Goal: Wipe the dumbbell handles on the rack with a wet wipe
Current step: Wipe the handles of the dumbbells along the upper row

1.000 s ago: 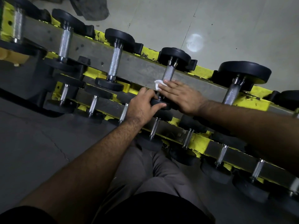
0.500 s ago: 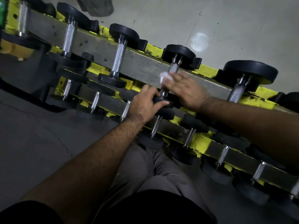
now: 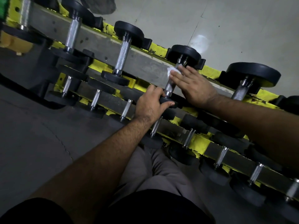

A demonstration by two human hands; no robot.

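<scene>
A yellow and grey dumbbell rack runs diagonally with black-ended dumbbells on two tiers. My left hand grips the near black end of one upper-tier dumbbell. Its chrome handle runs up to the far end. My right hand lies over the handle's upper part with straight fingers, pressing a white wet wipe against it. The wipe shows only at my fingertips.
Neighbouring upper dumbbells have handles to the left and right. Smaller dumbbells line the lower tier. Grey floor lies beyond the rack, with a dark object at the top. My legs are below.
My right hand has slid the wipe up the handle toward the far end. My left hand has kept its grip on the near end.
</scene>
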